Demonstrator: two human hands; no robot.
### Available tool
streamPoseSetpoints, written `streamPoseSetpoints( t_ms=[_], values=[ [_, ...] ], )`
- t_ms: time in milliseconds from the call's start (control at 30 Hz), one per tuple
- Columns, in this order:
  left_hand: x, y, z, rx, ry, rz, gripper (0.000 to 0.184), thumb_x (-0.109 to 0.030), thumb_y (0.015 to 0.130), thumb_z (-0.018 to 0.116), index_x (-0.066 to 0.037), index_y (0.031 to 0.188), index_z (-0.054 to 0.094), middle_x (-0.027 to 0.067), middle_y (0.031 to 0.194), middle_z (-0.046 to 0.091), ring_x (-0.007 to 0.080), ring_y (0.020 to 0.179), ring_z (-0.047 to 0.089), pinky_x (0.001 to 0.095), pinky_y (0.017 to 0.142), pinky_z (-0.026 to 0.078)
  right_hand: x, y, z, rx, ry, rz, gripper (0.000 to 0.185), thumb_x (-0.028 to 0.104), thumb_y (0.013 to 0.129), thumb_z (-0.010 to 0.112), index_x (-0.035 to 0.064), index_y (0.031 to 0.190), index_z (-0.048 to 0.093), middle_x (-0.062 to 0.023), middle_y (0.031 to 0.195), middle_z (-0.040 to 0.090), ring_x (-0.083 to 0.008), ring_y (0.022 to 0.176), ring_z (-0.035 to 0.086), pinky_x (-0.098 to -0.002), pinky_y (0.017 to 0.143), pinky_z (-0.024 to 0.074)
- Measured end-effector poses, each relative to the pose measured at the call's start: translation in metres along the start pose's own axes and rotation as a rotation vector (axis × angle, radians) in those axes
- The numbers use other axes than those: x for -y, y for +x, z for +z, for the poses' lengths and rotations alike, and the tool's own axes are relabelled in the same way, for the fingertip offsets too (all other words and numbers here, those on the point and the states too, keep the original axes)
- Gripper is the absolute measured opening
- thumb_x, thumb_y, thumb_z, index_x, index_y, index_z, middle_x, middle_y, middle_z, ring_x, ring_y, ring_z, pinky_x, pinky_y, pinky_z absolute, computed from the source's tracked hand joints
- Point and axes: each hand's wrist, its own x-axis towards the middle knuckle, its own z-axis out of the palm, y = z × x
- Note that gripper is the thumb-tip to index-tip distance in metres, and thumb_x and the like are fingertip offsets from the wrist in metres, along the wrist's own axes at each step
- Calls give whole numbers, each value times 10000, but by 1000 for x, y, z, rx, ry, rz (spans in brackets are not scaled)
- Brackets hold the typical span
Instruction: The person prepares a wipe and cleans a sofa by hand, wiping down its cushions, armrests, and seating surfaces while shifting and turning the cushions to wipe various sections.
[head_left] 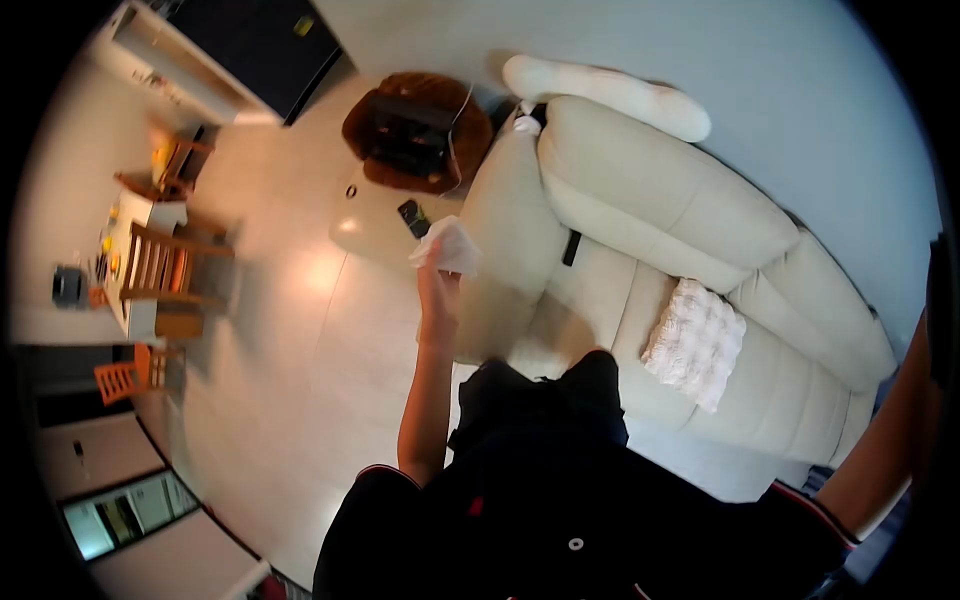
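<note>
My left hand (438, 290) is stretched forward over the sofa's armrest side, its fingers closed on a crumpled white tissue or cloth (452, 248). Just beyond that cloth lies a dark phone (413, 217) on a pale low surface (375, 215). My right arm (885, 455) reaches out to the right edge of the view, where the hand is hidden in the dark border. In front of me stands a cream sofa (660, 200). A black remote (571, 248) rests on its seat, and a fluffy white cushion (697, 343) lies further right.
A brown seat (425, 90) with a black object on it stands beyond the sofa's end. Along the sofa back lies a long white bolster (610, 95). At the far left are a dining table (140, 215) and wooden chairs (160, 262).
</note>
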Motion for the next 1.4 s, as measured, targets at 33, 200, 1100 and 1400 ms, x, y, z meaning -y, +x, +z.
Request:
streamPoseSetpoints(
  t_ms=[33,200,1100,1400],
  values=[
    [4,-4,-4,-53,57,50,459,-299,1008,538,19,1340,543,118,1288,615,228,1203,579,395,1039,439,-17,1,14,7,29,-7,292,166,999,431,5,1161,613,-194,1153,592,-299,1093,539,-438,985,410],
    [53,6,-19,-340,243,247,374,-284,992,599,1,1228,654,101,1223,663,180,1120,618,344,1010,455,-101,-3,79,34,158,-63,306,171,1009,420,6,1184,610,-194,1196,591,-300,1140,534,-450,1015,399],
    [441,353,266,-150,1434,1041,430,-126,932,516,37,1329,492,254,1362,500,405,1318,435,510,1106,323,-360,-512,445,720,86,126,488,212,879,594,78,1346,552,-132,1455,461,-362,1338,427,-526,1113,338],
    [544,215,307,453,1376,713,625,-49,837,519,-9,1453,421,248,1473,436,391,1391,390,514,1163,281,-369,-538,456,709,121,186,528,274,904,523,92,1400,526,-98,1480,434,-329,1377,379,-525,1154,270]
  ],
)
